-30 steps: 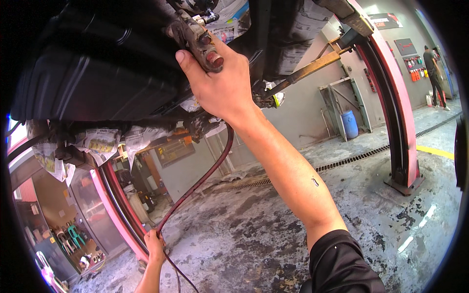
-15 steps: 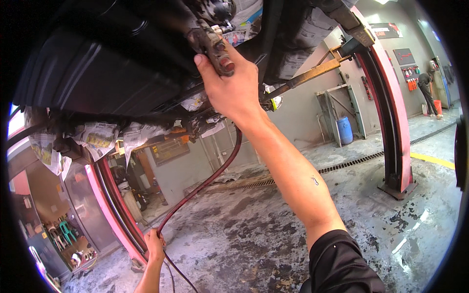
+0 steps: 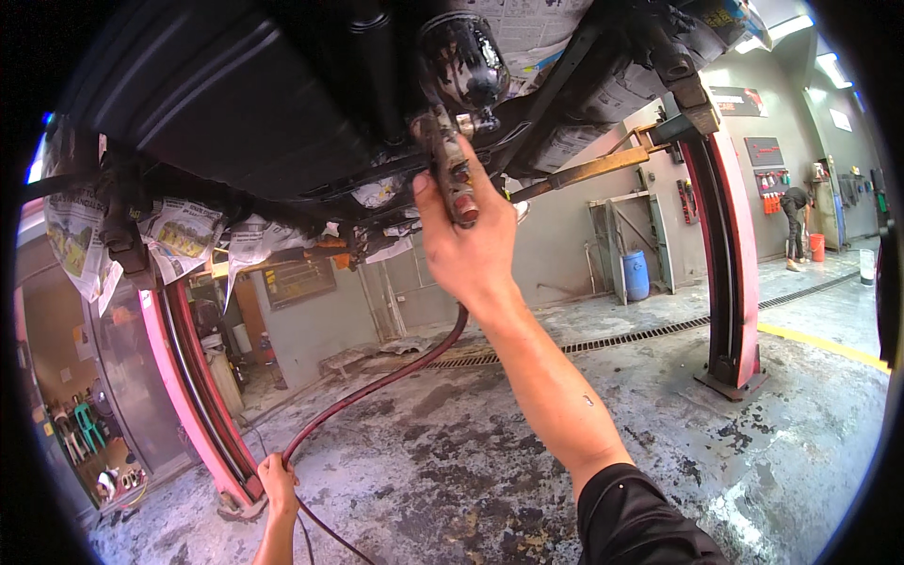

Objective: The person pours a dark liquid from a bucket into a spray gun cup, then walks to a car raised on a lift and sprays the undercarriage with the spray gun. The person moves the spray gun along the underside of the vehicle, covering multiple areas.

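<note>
Overhead, my right hand (image 3: 471,247) is closed around the grimy handle of a spray gun (image 3: 452,174), just under the car's black underbody (image 3: 217,104). A shiny, black-smeared cup (image 3: 468,64) shows beyond the gun's top; its joint with the gun is partly hidden. From below my right wrist, a dark red hose (image 3: 377,381) curves down to the lower left. There my left hand (image 3: 278,482) grips the hose, its fingers wrapped round it.
Newspaper sheets (image 3: 184,240) cover parts beneath the car. A pink lift post (image 3: 202,395) stands left, another lift post (image 3: 730,264) right, with a yellow lift arm (image 3: 603,169). A blue barrel (image 3: 636,275) is by the wall. Far right, a person (image 3: 797,221) bends near an orange bucket (image 3: 817,247).
The view has shifted, showing more of the cup. My right hand has come down and slightly right in view with the spray gun. My left hand still grips the hose.
</note>
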Available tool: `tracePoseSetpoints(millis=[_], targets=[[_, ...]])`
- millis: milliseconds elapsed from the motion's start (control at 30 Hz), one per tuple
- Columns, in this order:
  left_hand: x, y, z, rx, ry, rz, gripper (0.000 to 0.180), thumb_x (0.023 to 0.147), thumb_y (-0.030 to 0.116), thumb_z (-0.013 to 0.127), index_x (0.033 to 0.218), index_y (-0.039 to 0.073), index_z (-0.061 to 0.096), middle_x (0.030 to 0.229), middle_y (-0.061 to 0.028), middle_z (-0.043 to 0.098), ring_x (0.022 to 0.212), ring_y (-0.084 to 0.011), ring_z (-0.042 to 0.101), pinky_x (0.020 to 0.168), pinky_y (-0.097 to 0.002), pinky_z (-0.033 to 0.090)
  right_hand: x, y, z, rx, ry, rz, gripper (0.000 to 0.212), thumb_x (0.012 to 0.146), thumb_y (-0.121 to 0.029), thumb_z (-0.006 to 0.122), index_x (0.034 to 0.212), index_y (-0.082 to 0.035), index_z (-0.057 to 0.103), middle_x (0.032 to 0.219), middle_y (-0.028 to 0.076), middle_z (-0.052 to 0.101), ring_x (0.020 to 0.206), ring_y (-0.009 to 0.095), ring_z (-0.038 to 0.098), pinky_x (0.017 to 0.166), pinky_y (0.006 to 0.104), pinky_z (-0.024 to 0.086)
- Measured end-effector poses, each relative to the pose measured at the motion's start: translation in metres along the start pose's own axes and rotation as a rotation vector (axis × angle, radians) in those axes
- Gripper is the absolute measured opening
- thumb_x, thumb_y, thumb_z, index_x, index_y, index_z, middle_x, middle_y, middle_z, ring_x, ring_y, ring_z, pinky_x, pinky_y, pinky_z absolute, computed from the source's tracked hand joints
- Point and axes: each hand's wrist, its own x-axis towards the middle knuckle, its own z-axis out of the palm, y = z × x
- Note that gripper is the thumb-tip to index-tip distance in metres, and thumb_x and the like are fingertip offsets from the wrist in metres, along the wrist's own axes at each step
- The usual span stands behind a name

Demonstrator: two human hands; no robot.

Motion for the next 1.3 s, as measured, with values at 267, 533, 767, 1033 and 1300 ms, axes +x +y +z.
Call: tracePoseSetpoints(millis=[267,533,767,1033,1300], targets=[[0.005,-0.024,-0.05,-0.029,0.006,0.007,0.039,0.1,0.024,0.05,0.065,0.009,0.051,0.05,-0.0003,0.043,0.038,-0.0112,0.036,0.038,-0.0293,0.034,-0.032,-0.016,0.046,-0.189,0.024,-0.28,0.05,0.094,-0.011,0.072,0.138,0.007,0.056,0.08,0.011,0.07,0.063,0.017,0.06,0.064,0.0306,0.049],[0.005,-0.039,-0.033,-0.078,-0.031,-0.063,0.039,0.098,0.023,0.052,0.062,0.008,0.052,0.05,0.0003,0.043,0.038,-0.0114,0.038,0.038,-0.0302,0.033,-0.034,-0.029,0.064,-0.253,-0.068,-0.154,0.059,0.094,-0.015,0.072,0.147,-0.003,0.051,0.088,0.004,0.064,0.074,0.02,0.059,0.081,0.0387,0.036],[0.011,-0.034,-0.034,-0.1,-0.05,-0.048,0.04,0.099,0.024,0.053,0.062,0.007,0.052,0.051,0.0001,0.044,0.038,-0.0113,0.038,0.039,-0.0306,0.034,-0.028,-0.032,0.07,-0.374,0.031,-0.273,0.054,0.094,-0.018,0.074,0.142,0.0,0.057,0.084,0.004,0.067,0.07,0.017,0.054,0.079,0.0352,0.04],[0.014,-0.026,-0.028,-0.123,-0.034,-0.032,0.038,0.098,0.022,0.051,0.063,0.007,0.054,0.051,0.0001,0.045,0.039,-0.0114,0.038,0.038,-0.0302,0.034,-0.018,-0.039,0.073,-0.346,0.06,-0.38,0.06,0.092,-0.013,0.073,0.147,-0.004,0.051,0.079,-0.003,0.057,0.062,0.014,0.049,0.08,0.0357,0.03],[0.013,-0.023,-0.031,-0.137,-0.077,-0.045,0.037,0.098,0.023,0.05,0.067,0.006,0.057,0.052,0.0001,0.045,0.039,-0.0109,0.038,0.039,-0.0302,0.035,-0.012,-0.04,0.079,-0.26,0.046,-0.339,0.062,0.091,-0.011,0.074,0.148,-0.006,0.05,0.08,-0.003,0.057,0.062,0.014,0.05,0.079,0.0363,0.031]])
